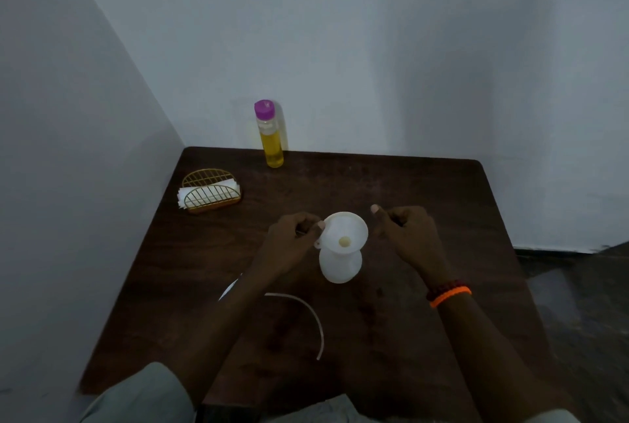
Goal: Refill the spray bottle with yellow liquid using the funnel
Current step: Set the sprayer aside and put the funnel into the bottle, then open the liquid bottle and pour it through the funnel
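A white translucent spray bottle point(340, 266) stands uncapped in the middle of the dark wooden table point(425, 218). A white funnel point(350, 227) sits in its neck. My left hand point(294, 239) pinches the funnel's tab at its left rim. My right hand point(405, 232) hovers just right of the funnel, fingers curled, thumb out, holding nothing. A clear bottle of yellow liquid point(270, 137) with a purple cap stands upright at the table's far edge. A thin white dip tube point(306, 310) lies curved on the table near me, its sprayer head mostly hidden under my left forearm.
A gold wire napkin holder point(211, 191) with white napkins stands at the far left of the table. Walls close in behind and on the left. The table's right edge drops to a dark floor.
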Tool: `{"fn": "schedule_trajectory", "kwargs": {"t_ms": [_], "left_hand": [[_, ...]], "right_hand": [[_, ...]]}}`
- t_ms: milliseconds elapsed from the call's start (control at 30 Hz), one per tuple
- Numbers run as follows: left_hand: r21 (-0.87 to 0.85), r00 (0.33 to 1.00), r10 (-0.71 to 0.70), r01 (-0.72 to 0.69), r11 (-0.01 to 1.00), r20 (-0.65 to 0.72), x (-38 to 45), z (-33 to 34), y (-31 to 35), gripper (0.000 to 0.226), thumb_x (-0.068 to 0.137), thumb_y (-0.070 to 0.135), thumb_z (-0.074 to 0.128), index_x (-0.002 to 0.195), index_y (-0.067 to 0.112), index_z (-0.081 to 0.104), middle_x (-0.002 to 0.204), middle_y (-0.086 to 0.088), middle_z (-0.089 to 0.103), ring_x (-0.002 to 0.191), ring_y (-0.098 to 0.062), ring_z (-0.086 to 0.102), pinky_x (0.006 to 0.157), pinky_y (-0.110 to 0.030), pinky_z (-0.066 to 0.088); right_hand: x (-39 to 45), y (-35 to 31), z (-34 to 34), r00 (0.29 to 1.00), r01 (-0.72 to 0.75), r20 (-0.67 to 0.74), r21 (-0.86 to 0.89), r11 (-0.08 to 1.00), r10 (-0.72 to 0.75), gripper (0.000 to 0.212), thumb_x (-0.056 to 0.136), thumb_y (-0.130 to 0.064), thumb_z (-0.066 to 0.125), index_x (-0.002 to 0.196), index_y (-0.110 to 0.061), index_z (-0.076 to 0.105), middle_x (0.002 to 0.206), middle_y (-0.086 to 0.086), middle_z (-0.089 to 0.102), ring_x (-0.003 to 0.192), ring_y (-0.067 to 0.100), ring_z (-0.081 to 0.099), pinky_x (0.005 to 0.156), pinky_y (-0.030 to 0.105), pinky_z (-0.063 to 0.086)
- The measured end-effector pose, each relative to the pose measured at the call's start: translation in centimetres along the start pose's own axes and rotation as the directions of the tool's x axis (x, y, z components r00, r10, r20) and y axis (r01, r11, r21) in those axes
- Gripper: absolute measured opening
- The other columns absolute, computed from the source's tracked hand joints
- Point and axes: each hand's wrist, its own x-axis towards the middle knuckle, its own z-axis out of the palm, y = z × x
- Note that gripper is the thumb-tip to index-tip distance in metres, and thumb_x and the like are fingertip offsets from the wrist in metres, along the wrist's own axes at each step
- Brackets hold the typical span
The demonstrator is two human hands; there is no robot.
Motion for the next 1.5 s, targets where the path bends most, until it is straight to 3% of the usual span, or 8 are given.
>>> {"fn": "schedule_trajectory", "kwargs": {"t_ms": [167, 300, 467, 600, 833, 1033, 1200, 1500], "left_hand": [[0.012, 0.998, -0.064, 0.064, 0.998, -0.029, 0.9, -1.0, -0.7, 0.011, 0.095, 0.045, 0.059, 0.098, 0.039, 0.068, 0.087, 0.007, 0.074, 0.078, -0.006, 0.072, 0.071, -0.031, 0.061], [0.036, 0.987, -0.142, 0.145, 0.989, -0.072, 2.4, -2.6, -1.7, 0.007, 0.095, 0.046, 0.059, 0.095, 0.043, 0.065, 0.084, 0.005, 0.073, 0.074, -0.006, 0.072, 0.069, -0.028, 0.061], [0.075, 0.968, -0.190, 0.204, 0.976, -0.165, 5.8, -5.3, -3.5, 0.014, 0.095, 0.046, 0.060, 0.106, 0.038, 0.063, 0.097, 0.008, 0.070, 0.087, -0.006, 0.068, 0.074, -0.026, 0.057], [0.111, 0.949, -0.190, 0.223, 0.968, -0.250, 9.8, -7.9, -4.1, 0.027, 0.095, 0.041, 0.061, 0.117, 0.025, 0.064, 0.097, 0.008, 0.067, 0.086, -0.007, 0.066, 0.070, -0.024, 0.053], [0.220, 0.906, -0.007, 0.110, 0.969, -0.422, 18.4, -12.2, -2.9, 0.059, 0.089, 0.032, 0.072, 0.137, 0.005, 0.053, 0.116, -0.011, 0.068, 0.104, -0.022, 0.066, 0.085, -0.027, 0.051], [0.218, 0.906, 0.104, -0.013, 0.976, -0.411, 23.5, -13.4, -2.1, 0.074, 0.077, 0.029, 0.084, 0.138, 0.004, 0.050, 0.130, -0.014, 0.062, 0.117, -0.024, 0.060, 0.098, -0.036, 0.052], [0.206, 0.887, 0.204, -0.127, 0.970, -0.415, 23.7, -13.2, -2.3, 0.057, 0.077, 0.024, 0.085, 0.121, 0.001, 0.060, 0.117, -0.012, 0.070, 0.106, -0.024, 0.066, 0.093, -0.038, 0.055], [0.151, 0.890, 0.251, -0.208, 0.966, -0.382, 18.4, -12.9, 0.0, 0.054, 0.073, 0.035, 0.087, 0.114, 0.012, 0.063, 0.107, 0.002, 0.071, 0.091, -0.005, 0.066, 0.075, -0.009, 0.052]], "right_hand": [[2.6, 0.1, 0.3, 0.999, -0.009, 0.041, 0.010, 1.000, 0.009, 0.048, 0.091, -0.054, 0.060, 0.064, -0.016, 0.071, 0.062, -0.002, 0.071, 0.055, 0.003, 0.067, 0.053, 0.015, 0.046], [6.1, -0.5, 1.4, 0.993, -0.002, 0.119, 0.004, 1.000, 0.002, 0.042, 0.091, -0.050, 0.063, 0.068, -0.017, 0.074, 0.062, -0.003, 0.073, 0.058, 0.003, 0.070, 0.060, 0.021, 0.053], [11.7, -2.1, 3.7, 0.970, 0.043, 0.239, -0.037, 0.998, -0.033, 0.039, 0.090, -0.045, 0.067, 0.071, -0.013, 0.075, 0.064, 0.003, 0.074, 0.057, 0.013, 0.072, 0.057, 0.027, 0.057], [16.8, -3.5, 6.1, 0.942, 0.129, 0.323, -0.102, 0.986, -0.090, 0.028, 0.086, -0.040, 0.073, 0.079, -0.014, 0.077, 0.067, 0.000, 0.073, 0.059, 0.007, 0.068, 0.062, 0.026, 0.055], [24.4, -5.0, 12.3, 0.908, 0.145, 0.417, -0.218, 0.965, -0.042, 0.055, 0.074, -0.040, 0.083, 0.120, -0.014, 0.066, 0.103, 0.003, 0.072, 0.096, 0.015, 0.068, 0.083, 0.026, 0.052], [27.3, -8.0, 16.8, 0.855, 0.233, 0.504, -0.156, 0.960, -0.125, 0.074, 0.075, -0.031, 0.085, 0.138, -0.009, 0.053, 0.131, 0.012, 0.062, 0.117, 0.025, 0.062, 0.101, 0.036, 0.050], [27.6, -10.1, 18.4, 0.858, 0.301, 0.441, -0.014, 0.953, -0.265, 0.041, 0.084, -0.017, 0.076, 0.120, -0.005, 0.063, 0.117, 0.011, 0.069, 0.109, 0.026, 0.065, 0.087, 0.031, 0.051], [23.5, -11.6, 14.8, 0.774, 0.361, 0.494, 0.171, 0.917, -0.397, 0.050, 0.083, -0.015, 0.077, 0.130, -0.011, 0.061, 0.123, 0.007, 0.069, 0.112, 0.022, 0.066, 0.095, 0.045, 0.056]]}}
